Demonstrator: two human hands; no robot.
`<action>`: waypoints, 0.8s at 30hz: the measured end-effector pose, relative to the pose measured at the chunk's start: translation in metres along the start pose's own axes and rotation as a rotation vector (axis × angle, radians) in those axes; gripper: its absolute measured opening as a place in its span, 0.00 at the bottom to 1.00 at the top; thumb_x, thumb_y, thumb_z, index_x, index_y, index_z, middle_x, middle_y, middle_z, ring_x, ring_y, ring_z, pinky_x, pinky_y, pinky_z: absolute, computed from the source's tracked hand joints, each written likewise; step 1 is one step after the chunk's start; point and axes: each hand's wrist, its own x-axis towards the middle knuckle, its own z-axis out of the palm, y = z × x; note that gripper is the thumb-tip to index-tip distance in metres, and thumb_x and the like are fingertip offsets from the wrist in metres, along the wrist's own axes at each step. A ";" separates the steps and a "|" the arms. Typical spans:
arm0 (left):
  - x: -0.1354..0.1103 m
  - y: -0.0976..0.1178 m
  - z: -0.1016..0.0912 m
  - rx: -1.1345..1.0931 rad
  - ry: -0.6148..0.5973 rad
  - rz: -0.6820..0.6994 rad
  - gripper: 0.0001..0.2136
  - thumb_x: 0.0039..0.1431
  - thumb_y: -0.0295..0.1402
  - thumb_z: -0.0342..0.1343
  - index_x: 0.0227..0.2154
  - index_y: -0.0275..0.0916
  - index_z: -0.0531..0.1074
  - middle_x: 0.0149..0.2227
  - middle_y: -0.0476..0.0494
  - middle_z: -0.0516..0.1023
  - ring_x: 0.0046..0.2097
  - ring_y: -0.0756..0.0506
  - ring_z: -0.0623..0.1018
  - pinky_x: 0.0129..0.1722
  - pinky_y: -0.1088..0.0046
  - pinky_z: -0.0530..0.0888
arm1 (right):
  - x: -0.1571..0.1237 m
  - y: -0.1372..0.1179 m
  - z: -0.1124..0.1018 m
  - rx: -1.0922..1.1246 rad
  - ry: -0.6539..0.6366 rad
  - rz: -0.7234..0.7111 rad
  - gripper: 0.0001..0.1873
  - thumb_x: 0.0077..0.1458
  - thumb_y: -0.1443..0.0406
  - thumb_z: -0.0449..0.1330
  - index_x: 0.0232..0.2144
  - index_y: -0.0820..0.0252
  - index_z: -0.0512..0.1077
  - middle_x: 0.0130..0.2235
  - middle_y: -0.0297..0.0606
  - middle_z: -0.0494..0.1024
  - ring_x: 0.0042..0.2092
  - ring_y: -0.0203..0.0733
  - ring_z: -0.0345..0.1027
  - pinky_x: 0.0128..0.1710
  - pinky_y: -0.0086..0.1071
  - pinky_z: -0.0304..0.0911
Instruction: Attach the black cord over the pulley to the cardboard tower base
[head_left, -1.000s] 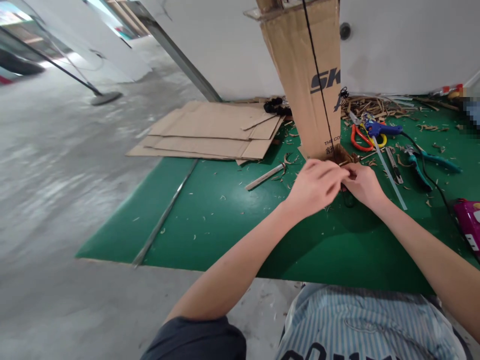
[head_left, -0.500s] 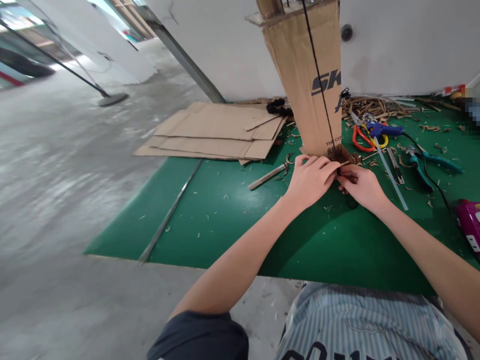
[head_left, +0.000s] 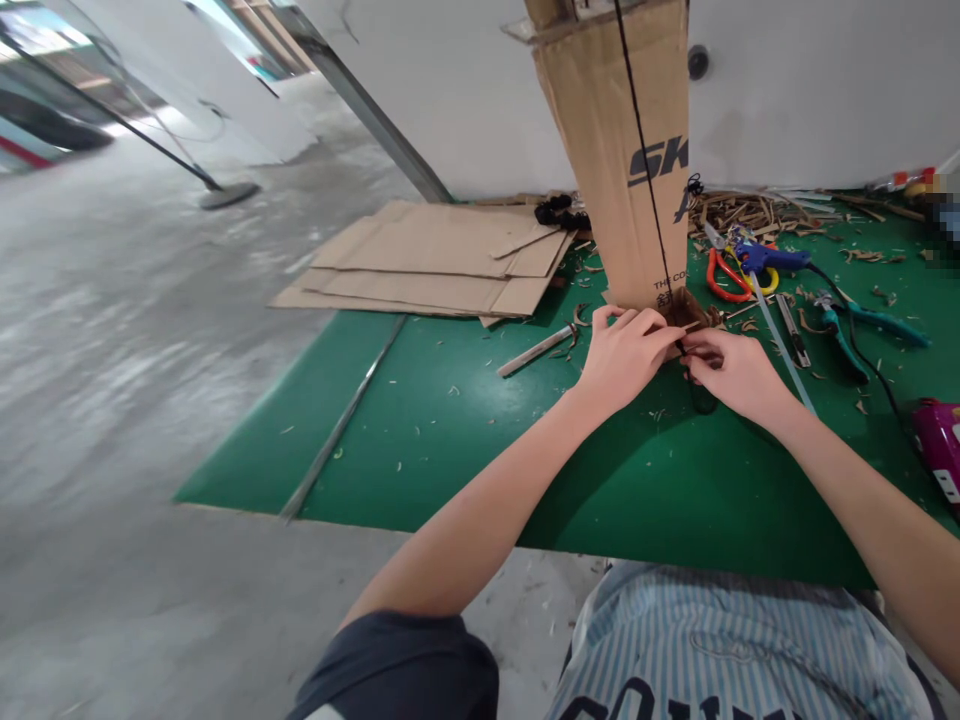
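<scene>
A tall cardboard column (head_left: 630, 200) with dark printed letters rises from the green table. A black cord (head_left: 651, 190) runs down its front to my hands. My left hand (head_left: 626, 355) is closed at the foot of the column, with its thumb close to my right fingertips; what lies under its fingers is partly hidden. My right hand (head_left: 739, 370) pinches the lower part of the cord beside it. Behind the fingers a brown piece of cardboard (head_left: 688, 305) shows at the base. Below them a small dark rounded thing (head_left: 703, 400) is partly covered.
Flat cardboard sheets (head_left: 420, 245) lie at the back left, near a short stick (head_left: 536, 352). To the right are red-and-yellow scissors (head_left: 726, 278), a blue glue gun (head_left: 772, 257), a utility knife (head_left: 793, 330) and teal-handled pliers (head_left: 844, 335). Brown scraps (head_left: 757, 212) lie behind.
My right hand has shifted slightly to the right, its fingers still at the cord. My left hand stays at the column's foot. The whole view has moved a little.
</scene>
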 end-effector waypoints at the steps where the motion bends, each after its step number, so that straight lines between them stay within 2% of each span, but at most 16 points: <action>1: 0.000 0.000 0.001 0.000 0.006 -0.002 0.10 0.71 0.33 0.51 0.45 0.48 0.78 0.42 0.48 0.81 0.43 0.45 0.77 0.51 0.58 0.59 | 0.000 -0.003 -0.004 -0.062 0.003 -0.022 0.11 0.54 0.70 0.58 0.39 0.58 0.76 0.38 0.38 0.83 0.39 0.43 0.79 0.42 0.38 0.75; 6: 0.001 0.000 0.002 0.014 0.016 -0.005 0.09 0.70 0.31 0.53 0.42 0.46 0.79 0.42 0.49 0.81 0.42 0.45 0.77 0.51 0.58 0.59 | 0.001 -0.016 -0.023 -0.228 -0.086 -0.035 0.10 0.56 0.66 0.60 0.40 0.58 0.77 0.33 0.36 0.82 0.35 0.41 0.77 0.42 0.36 0.71; 9: 0.001 0.000 0.002 0.016 0.008 -0.008 0.09 0.70 0.32 0.53 0.41 0.46 0.79 0.42 0.48 0.81 0.42 0.45 0.77 0.51 0.58 0.59 | 0.001 -0.017 -0.031 -0.244 -0.195 -0.009 0.11 0.55 0.64 0.62 0.42 0.58 0.77 0.31 0.35 0.81 0.33 0.40 0.76 0.40 0.35 0.69; 12: 0.001 0.001 0.001 0.018 0.000 -0.010 0.09 0.70 0.32 0.52 0.42 0.46 0.78 0.42 0.47 0.81 0.42 0.45 0.77 0.51 0.57 0.59 | 0.002 -0.014 -0.035 -0.185 -0.273 0.012 0.14 0.55 0.63 0.62 0.45 0.58 0.74 0.31 0.35 0.80 0.33 0.40 0.75 0.38 0.35 0.68; 19: 0.000 0.003 0.001 0.009 0.006 0.004 0.11 0.71 0.35 0.50 0.47 0.49 0.77 0.43 0.46 0.80 0.44 0.44 0.76 0.52 0.56 0.59 | 0.001 -0.009 -0.034 -0.042 -0.301 0.016 0.20 0.52 0.64 0.63 0.49 0.56 0.69 0.35 0.35 0.78 0.35 0.40 0.73 0.38 0.35 0.68; 24: 0.001 0.003 -0.003 -0.004 -0.038 0.014 0.11 0.71 0.35 0.50 0.46 0.50 0.79 0.43 0.45 0.80 0.44 0.44 0.76 0.53 0.55 0.58 | -0.003 -0.013 -0.032 0.023 -0.467 0.027 0.19 0.53 0.64 0.61 0.49 0.55 0.67 0.35 0.33 0.76 0.33 0.36 0.70 0.36 0.32 0.67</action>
